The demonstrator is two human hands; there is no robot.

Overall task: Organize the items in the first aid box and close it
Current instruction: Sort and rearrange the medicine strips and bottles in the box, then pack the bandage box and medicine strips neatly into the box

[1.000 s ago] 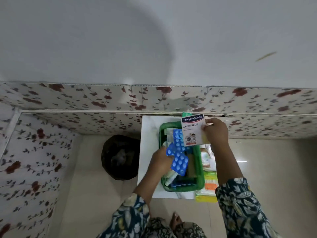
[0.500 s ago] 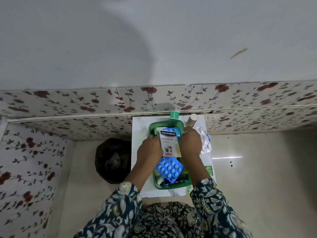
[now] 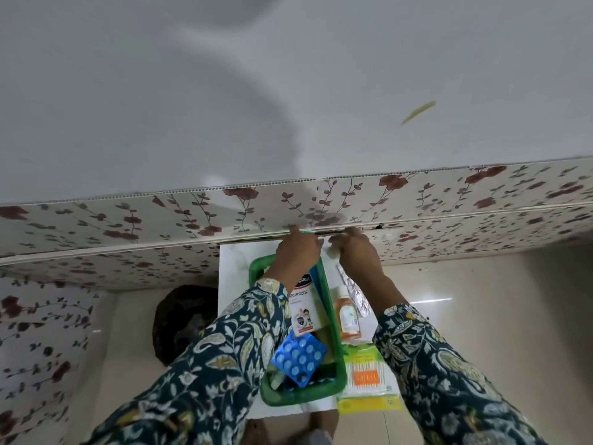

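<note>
The green first aid box point(image 3: 334, 319) lies open on a white board point(image 3: 234, 271). Inside it are a white Hansaplast plaster carton point(image 3: 303, 311) and, at the near end, a tilted blue blister pack point(image 3: 298, 358). My left hand point(image 3: 298, 252) reaches past the box's far end to the wall, over a small green thing point(image 3: 306, 232). My right hand point(image 3: 356, 253) is beside it, fingers curled toward a blurred white thing point(image 3: 330, 248). Blur hides whether either hand grips anything.
To the right of the box lie an orange liquid bottle point(image 3: 346, 319), a silver foil strip point(image 3: 356, 295) and a yellow-green cotton bud pack point(image 3: 367, 379). A black bag point(image 3: 183, 319) sits on the floor at left. A floral-papered wall point(image 3: 417, 200) stands right behind.
Both hands let go of the plaster carton and blister pack, which now lie in the box, and moved to the far end by the wall. The view has come closer.
</note>
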